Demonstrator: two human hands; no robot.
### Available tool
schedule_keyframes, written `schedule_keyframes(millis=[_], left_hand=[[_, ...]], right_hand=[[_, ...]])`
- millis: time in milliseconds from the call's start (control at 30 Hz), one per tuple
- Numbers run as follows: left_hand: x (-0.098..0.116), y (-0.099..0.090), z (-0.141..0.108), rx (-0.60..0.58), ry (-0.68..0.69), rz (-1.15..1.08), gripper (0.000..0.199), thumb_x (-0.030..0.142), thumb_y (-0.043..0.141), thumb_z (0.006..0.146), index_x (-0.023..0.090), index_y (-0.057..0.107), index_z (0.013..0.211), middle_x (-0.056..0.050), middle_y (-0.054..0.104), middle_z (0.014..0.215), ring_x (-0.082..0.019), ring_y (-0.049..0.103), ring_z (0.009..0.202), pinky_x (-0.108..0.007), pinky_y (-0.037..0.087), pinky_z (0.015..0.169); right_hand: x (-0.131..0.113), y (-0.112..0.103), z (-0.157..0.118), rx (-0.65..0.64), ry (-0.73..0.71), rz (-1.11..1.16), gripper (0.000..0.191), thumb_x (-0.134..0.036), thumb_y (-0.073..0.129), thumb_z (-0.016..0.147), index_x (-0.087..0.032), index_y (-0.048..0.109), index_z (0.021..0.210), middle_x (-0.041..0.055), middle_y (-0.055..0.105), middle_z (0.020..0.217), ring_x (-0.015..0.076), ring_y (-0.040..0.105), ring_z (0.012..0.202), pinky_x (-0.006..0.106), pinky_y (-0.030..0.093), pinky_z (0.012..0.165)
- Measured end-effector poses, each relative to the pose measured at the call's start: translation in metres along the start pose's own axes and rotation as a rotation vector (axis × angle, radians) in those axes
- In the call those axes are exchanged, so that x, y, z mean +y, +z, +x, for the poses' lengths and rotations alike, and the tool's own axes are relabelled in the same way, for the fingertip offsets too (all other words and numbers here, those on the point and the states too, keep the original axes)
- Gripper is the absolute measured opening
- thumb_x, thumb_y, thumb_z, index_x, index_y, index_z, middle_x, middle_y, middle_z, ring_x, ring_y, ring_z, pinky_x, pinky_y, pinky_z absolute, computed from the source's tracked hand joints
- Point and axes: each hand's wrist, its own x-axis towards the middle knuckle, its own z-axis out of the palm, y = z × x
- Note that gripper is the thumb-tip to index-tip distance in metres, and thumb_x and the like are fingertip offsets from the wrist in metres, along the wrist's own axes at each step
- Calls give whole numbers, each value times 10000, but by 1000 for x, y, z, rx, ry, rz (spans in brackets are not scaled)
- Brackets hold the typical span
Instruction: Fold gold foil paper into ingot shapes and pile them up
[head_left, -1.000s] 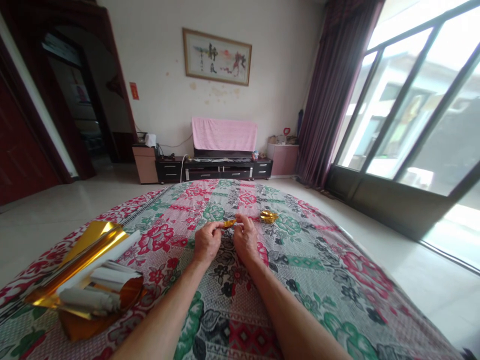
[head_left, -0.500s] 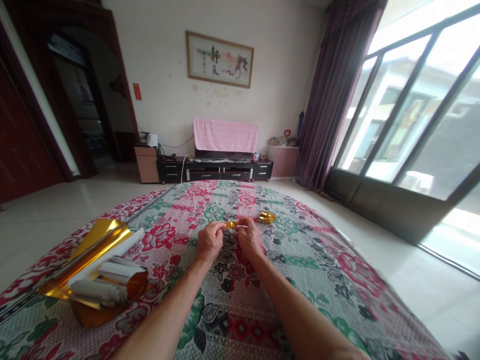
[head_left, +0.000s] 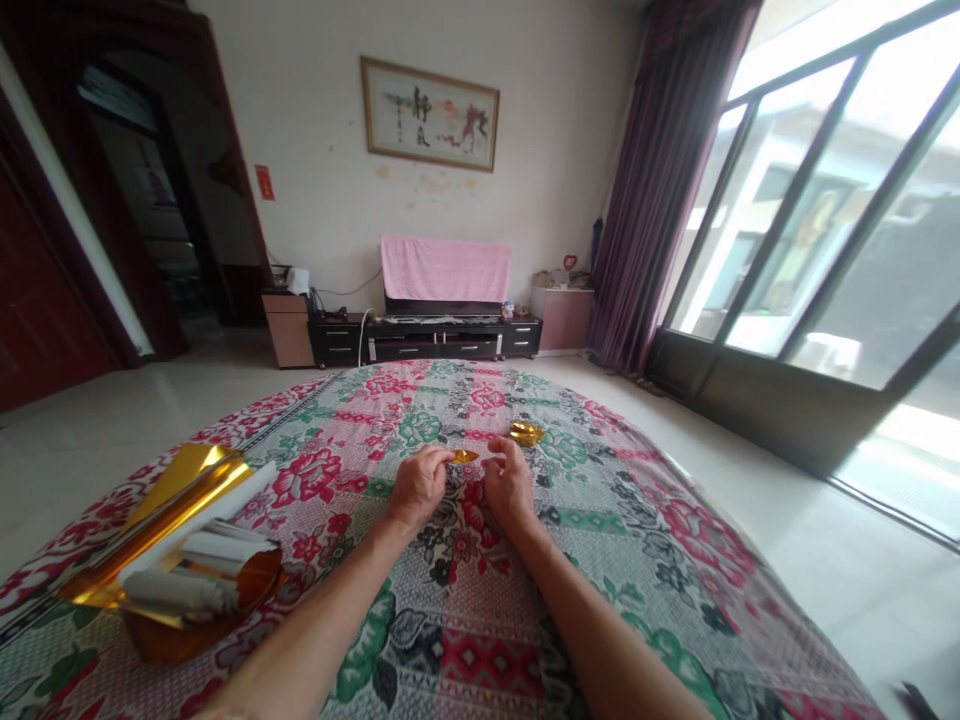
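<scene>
Between thumb and fingers, my left hand (head_left: 417,487) pinches a small pointed piece of gold foil (head_left: 465,456), which sticks out to the right. Just right of its tip is my right hand (head_left: 511,488), fingers curled and apart with nothing visible in them. Beyond the right hand, some folded gold foil pieces (head_left: 526,432) lie on the patterned cloth (head_left: 600,540). At the left, a roll of gold foil sheet (head_left: 169,515) rests beside an orange-gold foil holder (head_left: 169,640) with white-grey rolled papers (head_left: 180,590) in it.
The cloth covers a large rounded surface. Past its far edge stand a low black cabinet (head_left: 435,347) and a screen under a pink cloth (head_left: 446,268). Glass doors (head_left: 810,230) and a purple curtain (head_left: 667,180) are at the right.
My right hand has come off the gold foil piece and moved slightly right, its fingers parting. The left hand still pinches the piece. The view has shifted a little.
</scene>
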Motion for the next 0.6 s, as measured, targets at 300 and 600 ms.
schedule_keyframes(millis=[300, 600], left_hand=[[20, 29, 18, -66, -8, -19, 267, 64, 426, 751, 179, 659, 813, -24, 675, 842, -122, 611, 794, -224, 467, 776], [50, 69, 39, -202, -61, 13, 283, 97, 441, 748, 186, 690, 851, -35, 684, 829, -135, 612, 786, -229, 450, 776]], right_hand=[[16, -26, 11, 87, 61, -11, 270, -117, 408, 669, -165, 588, 864, 52, 595, 871, 160, 558, 763, 277, 430, 735], [40, -50, 21, 263, 203, -97, 340, -107, 369, 666, -148, 583, 927, 76, 586, 910, 167, 540, 800, 278, 413, 773]])
